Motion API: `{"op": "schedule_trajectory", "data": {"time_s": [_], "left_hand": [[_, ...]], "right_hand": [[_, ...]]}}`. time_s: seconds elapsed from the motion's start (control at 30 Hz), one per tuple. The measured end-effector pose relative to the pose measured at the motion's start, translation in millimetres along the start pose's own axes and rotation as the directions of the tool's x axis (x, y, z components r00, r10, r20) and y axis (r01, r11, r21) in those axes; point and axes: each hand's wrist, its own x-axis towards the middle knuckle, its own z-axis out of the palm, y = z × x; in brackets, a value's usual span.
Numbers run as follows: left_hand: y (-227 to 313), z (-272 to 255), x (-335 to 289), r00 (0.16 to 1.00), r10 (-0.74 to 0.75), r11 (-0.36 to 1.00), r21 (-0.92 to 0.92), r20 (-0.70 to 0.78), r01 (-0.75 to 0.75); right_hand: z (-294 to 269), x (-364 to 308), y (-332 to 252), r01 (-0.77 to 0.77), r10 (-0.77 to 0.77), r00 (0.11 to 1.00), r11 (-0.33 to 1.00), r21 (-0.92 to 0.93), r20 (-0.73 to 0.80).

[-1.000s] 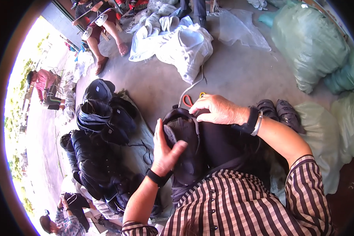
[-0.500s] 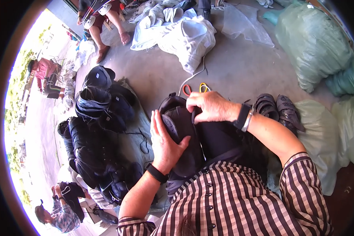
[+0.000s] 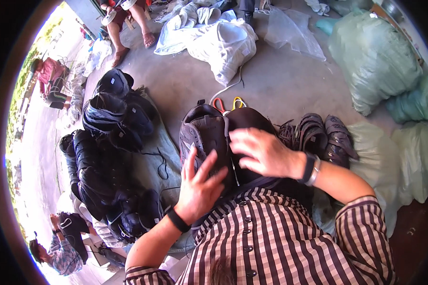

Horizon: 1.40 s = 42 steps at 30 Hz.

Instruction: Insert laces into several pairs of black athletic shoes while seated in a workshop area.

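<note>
A black shoe upper point(image 3: 208, 130) lies on my lap, its heel opening toward the far side. Spread fingers of my left hand point(image 3: 199, 185) rest at or just above its near part; contact is unclear. Somewhat blurred, my right hand point(image 3: 266, 152) hovers beside the upper's right edge with its fingers extended and nothing visible in them. Between the upper and my right thigh runs a short white thread-like line point(image 3: 236, 175). Just past my knees are a red loop point(image 3: 218, 105) and a yellow loop point(image 3: 238, 102), like tool handles.
Piled black shoe uppers point(image 3: 104, 175) lie on a sheet at my left. More dark uppers point(image 3: 314, 135) sit at my right, near pale plastic bags point(image 3: 373, 152). Large greenish sacks point(image 3: 373, 57) stand far right, a white bundle point(image 3: 226, 52) ahead. Other people sit nearby.
My right hand has let go of the upper's edge and moved right and nearer. My left fingers have spread and shifted nearer along the upper, uncovering more of its laced side.
</note>
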Motion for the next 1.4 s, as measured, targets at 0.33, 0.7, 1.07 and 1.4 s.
{"op": "schedule_trajectory", "data": {"time_s": [0.33, 0.7, 1.07, 1.4], "left_hand": [[30, 22, -117, 0.914, -0.404, 0.801, -0.499, -0.039, 0.332], [45, -29, 6, 0.986, -0.165, 0.728, -0.672, 0.018, 0.134], [-14, -84, 3, 0.836, -0.189, 0.328, -0.769, 0.515, 0.548], [-59, -87, -23, 0.765, -0.421, 0.255, -0.745, 0.488, 0.616]], "right_hand": [[3, -87, -46, -0.191, 0.191, 0.976, 0.982, -0.006, 0.106], [-24, -14, -64, -0.238, 0.220, 0.968, 0.957, 0.167, 0.117], [-161, -81, 28, -0.373, 0.745, 0.654, 0.470, 0.800, -0.132], [-364, -149, 71, 0.174, 0.657, 0.521, 0.543, 0.822, -0.544]]}}
